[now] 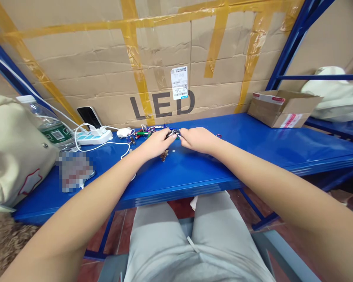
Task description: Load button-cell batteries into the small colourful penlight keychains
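Observation:
Both of my hands meet over the blue shelf [235, 145]. My left hand [155, 144] is closed around a small dark, shiny metal piece [171, 134]; its exact kind is too small to tell. Fingers curled, my right hand [197, 140] pinches at the right end of this piece, close to the left fingertips. Beside and behind my left hand lies a pile of small shiny coloured metal pieces [141, 133], red, green, blue and purple. A cluster of small copper-brown bits [164, 155] shows just below my left hand. To the right, a small red loop [218, 136] lies by my right wrist.
At left are a power strip [95, 137] with white cables, a dark phone-like device [89, 116], a water bottle [54, 131], a blurred-out item [76, 172] and a beige bag [14, 145]. An open cardboard box [282, 109] stands right; a large taped carton [100, 74] backs the shelf.

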A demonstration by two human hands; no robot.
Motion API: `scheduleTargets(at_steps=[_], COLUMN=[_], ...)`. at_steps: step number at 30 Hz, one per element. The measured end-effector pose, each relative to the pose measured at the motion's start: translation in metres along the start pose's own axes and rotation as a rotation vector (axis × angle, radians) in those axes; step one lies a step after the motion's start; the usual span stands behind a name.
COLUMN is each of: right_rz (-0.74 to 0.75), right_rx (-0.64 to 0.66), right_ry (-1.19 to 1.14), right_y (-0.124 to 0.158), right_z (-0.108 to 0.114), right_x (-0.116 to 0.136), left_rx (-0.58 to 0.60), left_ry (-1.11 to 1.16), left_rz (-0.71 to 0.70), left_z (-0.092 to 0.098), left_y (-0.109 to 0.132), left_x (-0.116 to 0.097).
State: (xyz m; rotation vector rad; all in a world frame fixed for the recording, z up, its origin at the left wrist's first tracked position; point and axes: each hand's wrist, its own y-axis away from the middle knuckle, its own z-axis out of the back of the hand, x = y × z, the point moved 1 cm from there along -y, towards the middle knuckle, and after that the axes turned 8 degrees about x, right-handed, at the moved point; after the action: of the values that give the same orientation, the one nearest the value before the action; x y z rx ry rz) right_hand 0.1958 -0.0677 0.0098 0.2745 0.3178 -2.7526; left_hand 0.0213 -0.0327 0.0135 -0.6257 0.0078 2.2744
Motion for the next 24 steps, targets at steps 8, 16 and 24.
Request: scheduleTargets(at_steps=[8,16,24], right_rz=[0.039,0.077,-0.024], right_rx=[-0.064,-0.016,-0.111], right_ry=[-0.409,-0.437,-0.686], right_y=[-0.003,-0.005,-0.003], right_z=[-0.008,-0.009,-0.012], right_x=[-0.013,-0.013,-0.035], left_rx=[0.124,0.06,-0.094], left_ry=[-0.052,0.043,0.134], left_rz=[-0.119,-0.087,0.268], left_z=[-0.001,-0.002,0.029], left_y=[0.005,0.003,-0.004], left_x=[-0.008,-0.005,0.037])
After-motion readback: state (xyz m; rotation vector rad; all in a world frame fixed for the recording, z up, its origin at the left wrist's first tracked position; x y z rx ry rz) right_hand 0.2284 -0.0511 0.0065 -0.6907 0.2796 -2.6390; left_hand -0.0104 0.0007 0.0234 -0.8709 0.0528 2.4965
